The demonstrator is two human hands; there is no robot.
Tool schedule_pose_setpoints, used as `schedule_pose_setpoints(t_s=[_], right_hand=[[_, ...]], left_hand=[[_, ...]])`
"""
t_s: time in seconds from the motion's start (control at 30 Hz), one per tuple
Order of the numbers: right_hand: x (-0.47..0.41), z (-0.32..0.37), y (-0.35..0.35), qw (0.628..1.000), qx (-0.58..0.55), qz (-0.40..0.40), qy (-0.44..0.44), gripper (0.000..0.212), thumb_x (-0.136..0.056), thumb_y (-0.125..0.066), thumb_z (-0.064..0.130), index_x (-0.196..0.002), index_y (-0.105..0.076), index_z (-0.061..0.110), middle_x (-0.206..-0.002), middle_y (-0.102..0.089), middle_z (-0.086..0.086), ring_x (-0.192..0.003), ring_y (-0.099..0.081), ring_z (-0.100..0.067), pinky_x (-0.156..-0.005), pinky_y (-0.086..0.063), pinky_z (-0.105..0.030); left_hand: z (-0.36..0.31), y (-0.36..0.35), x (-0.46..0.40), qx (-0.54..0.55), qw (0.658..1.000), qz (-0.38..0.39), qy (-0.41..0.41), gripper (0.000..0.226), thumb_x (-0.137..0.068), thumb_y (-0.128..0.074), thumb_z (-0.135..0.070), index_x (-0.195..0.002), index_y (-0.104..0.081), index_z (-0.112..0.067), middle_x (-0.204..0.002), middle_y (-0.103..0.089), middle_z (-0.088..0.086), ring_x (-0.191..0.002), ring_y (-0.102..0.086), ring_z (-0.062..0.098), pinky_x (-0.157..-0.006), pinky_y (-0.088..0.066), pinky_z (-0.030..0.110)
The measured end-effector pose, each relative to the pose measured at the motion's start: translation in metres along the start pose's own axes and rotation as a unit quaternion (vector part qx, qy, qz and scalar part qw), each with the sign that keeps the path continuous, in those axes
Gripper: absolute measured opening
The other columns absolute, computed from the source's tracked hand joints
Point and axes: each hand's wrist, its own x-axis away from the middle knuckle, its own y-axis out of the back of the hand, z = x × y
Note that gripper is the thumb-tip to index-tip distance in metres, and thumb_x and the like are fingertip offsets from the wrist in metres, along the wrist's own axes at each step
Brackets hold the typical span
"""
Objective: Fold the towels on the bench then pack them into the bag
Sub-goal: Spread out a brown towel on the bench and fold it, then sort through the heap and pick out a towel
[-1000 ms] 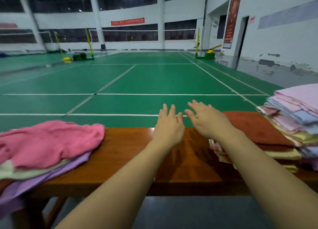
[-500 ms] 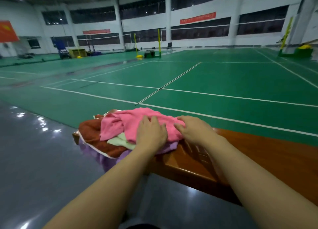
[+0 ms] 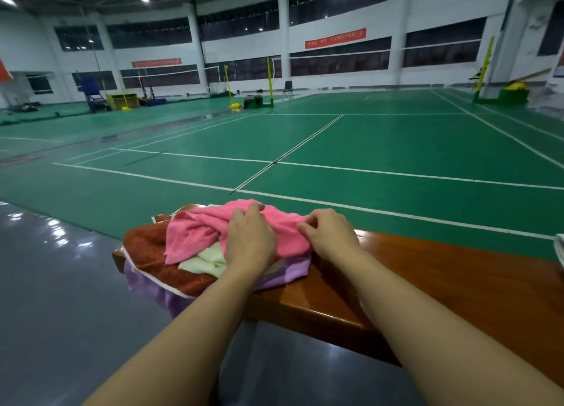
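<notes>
A loose heap of towels lies at the left end of the wooden bench (image 3: 442, 283). On top is a crumpled pink towel (image 3: 195, 231), over a pale green towel (image 3: 207, 260), a rust-brown towel (image 3: 146, 250) and a lilac towel (image 3: 287, 273) that hangs over the bench's edge. My left hand (image 3: 248, 239) lies on the pink towel with its fingers curled into the cloth. My right hand (image 3: 331, 234) pinches the pink towel's right edge between thumb and fingers. No bag is in view.
A sliver of a pale towel stack (image 3: 560, 247) shows at the far right edge. Beyond the bench spreads a green badminton court (image 3: 366, 149) with net posts (image 3: 270, 82). Grey glossy floor (image 3: 55, 298) lies to the left and below the bench.
The view has swung left from the folded stack to the loose heap. Both hands went from hovering flat over the bench to the pink towel, and their fingers have now curled into it.
</notes>
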Motion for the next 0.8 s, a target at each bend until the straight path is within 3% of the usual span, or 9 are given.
schedule_pose_setpoints(t_s=[0.07, 0.13, 0.23, 0.4, 0.53, 0.6, 0.7, 0.8], right_hand=[[-0.002, -0.008, 0.013, 0.997, -0.059, -0.035, -0.019, 0.022, -0.095, -0.066, 0.043, -0.09, -0.072, 0.023, -0.103, -0.075, -0.005, -0.101, -0.066, -0.028, -0.079, -0.046, -0.032], [-0.004, -0.018, 0.027, 0.993, -0.092, -0.064, -0.032, 0.023, -0.096, -0.063, 0.046, -0.088, -0.064, 0.025, -0.104, -0.073, -0.007, -0.101, -0.065, -0.029, -0.082, -0.046, -0.035], [-0.001, -0.035, 0.046, 0.986, -0.12, -0.101, -0.05, 0.03, -0.1, -0.056, 0.047, -0.09, -0.06, 0.019, -0.103, -0.071, -0.009, -0.1, -0.063, -0.03, -0.083, -0.046, -0.037], [0.018, -0.071, 0.082, 0.962, -0.178, -0.194, -0.074, 0.03, -0.103, -0.052, 0.042, -0.088, -0.057, 0.016, -0.088, -0.064, -0.003, -0.089, -0.06, -0.028, -0.074, -0.038, -0.033], [0.042, -0.105, 0.119, 0.931, -0.231, -0.277, -0.058, 0.029, -0.104, -0.052, 0.039, -0.09, -0.054, 0.014, -0.081, -0.059, 0.003, -0.08, -0.057, -0.021, -0.07, -0.036, -0.03], [0.053, -0.123, 0.137, 0.922, -0.234, -0.304, -0.056, 0.027, -0.104, -0.052, 0.038, -0.09, -0.053, 0.014, -0.08, -0.058, 0.006, -0.077, -0.056, -0.017, -0.07, -0.036, -0.029], [0.068, -0.148, 0.161, 0.921, -0.201, -0.329, -0.048, 0.026, -0.103, -0.055, 0.036, -0.088, -0.054, 0.015, -0.078, -0.058, 0.008, -0.074, -0.054, -0.015, -0.07, -0.037, -0.031], [0.081, -0.17, 0.176, 0.937, -0.132, -0.321, -0.043, 0.024, -0.1, -0.06, 0.04, -0.086, -0.059, 0.02, -0.079, -0.063, 0.008, -0.079, -0.059, -0.017, -0.073, -0.043, -0.032]], left_hand=[[-0.008, -0.007, -0.001, -0.002, 1.0, 0.006, -0.012, 0.036, -0.102, -0.04, -0.018, -0.13, -0.063, -0.014, -0.125, -0.06, 0.021, -0.112, -0.058, 0.04, -0.093, -0.044, 0.046], [-0.018, -0.016, -0.001, 0.015, 1.0, 0.009, -0.022, 0.031, -0.1, -0.041, -0.018, -0.112, -0.069, -0.008, -0.115, -0.065, 0.022, -0.106, -0.059, 0.042, -0.087, -0.044, 0.047], [-0.041, -0.028, 0.007, 0.052, 0.998, 0.029, -0.029, 0.026, -0.098, -0.048, -0.018, -0.095, -0.071, -0.006, -0.103, -0.071, 0.02, -0.099, -0.062, 0.04, -0.081, -0.044, 0.046], [-0.086, -0.058, 0.029, 0.109, 0.99, 0.066, -0.056, 0.023, -0.096, -0.056, -0.032, -0.095, -0.071, -0.014, -0.099, -0.071, 0.013, -0.096, -0.064, 0.036, -0.082, -0.05, 0.042], [-0.133, -0.079, 0.052, 0.096, 0.988, 0.052, -0.111, 0.033, -0.101, -0.05, -0.039, -0.1, -0.07, -0.012, -0.108, -0.06, 0.016, -0.107, -0.05, 0.037, -0.099, -0.038, 0.045], [-0.158, -0.084, 0.066, 0.091, 0.983, 0.048, -0.152, 0.037, -0.105, -0.045, -0.037, -0.103, -0.072, -0.012, -0.11, -0.063, 0.016, -0.11, -0.05, 0.037, -0.099, -0.037, 0.047], [-0.185, -0.096, 0.082, 0.157, 0.97, 0.113, -0.149, 0.041, -0.106, -0.035, -0.046, -0.098, -0.063, -0.016, -0.102, -0.069, 0.011, -0.103, -0.06, 0.037, -0.087, -0.045, 0.046], [-0.195, -0.111, 0.097, 0.195, 0.955, 0.188, -0.119, 0.042, -0.105, -0.036, -0.052, -0.088, -0.051, -0.017, -0.086, -0.064, 0.006, -0.094, -0.061, 0.036, -0.075, -0.041, 0.042]])
